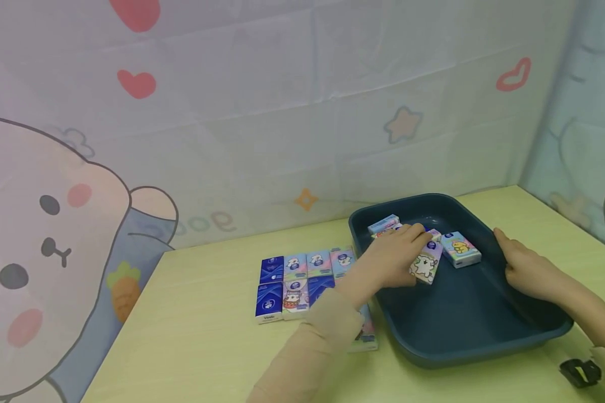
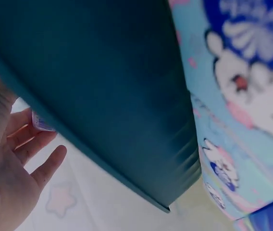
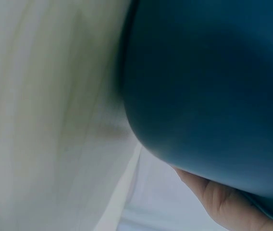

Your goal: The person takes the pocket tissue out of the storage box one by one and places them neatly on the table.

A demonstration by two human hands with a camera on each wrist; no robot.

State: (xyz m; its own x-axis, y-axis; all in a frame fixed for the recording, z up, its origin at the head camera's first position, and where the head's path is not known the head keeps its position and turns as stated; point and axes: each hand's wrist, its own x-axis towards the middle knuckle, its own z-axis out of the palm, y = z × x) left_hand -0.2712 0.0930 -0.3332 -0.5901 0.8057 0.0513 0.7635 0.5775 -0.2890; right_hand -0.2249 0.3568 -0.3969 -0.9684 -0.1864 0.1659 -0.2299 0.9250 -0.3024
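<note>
My left hand (image 1: 395, 254) reaches over the left rim into a dark teal plastic tub (image 1: 459, 319). Its thumb and fingers hold a small tissue pack (image 1: 427, 264) printed with a white cartoon animal; the wrist view shows only a purple end of the pack (image 2: 43, 121) beside the fingers. Another tissue pack (image 1: 460, 250), with a yellow figure, lies to its right in the tub. More packs are partly hidden under the left hand. At the tub's right side, my right hand (image 1: 531, 274) grips the rim, its fingers partly concealed by the wall in the right wrist view.
Left of the tub, blue tissue packs (image 1: 269, 296) and pastel ones (image 1: 295, 266) stand in neat rows on the light yellow table (image 1: 191, 336); my left forearm covers some. A black object (image 1: 580, 372) lies by the right sleeve. A printed cloth (image 1: 262, 112) hangs behind.
</note>
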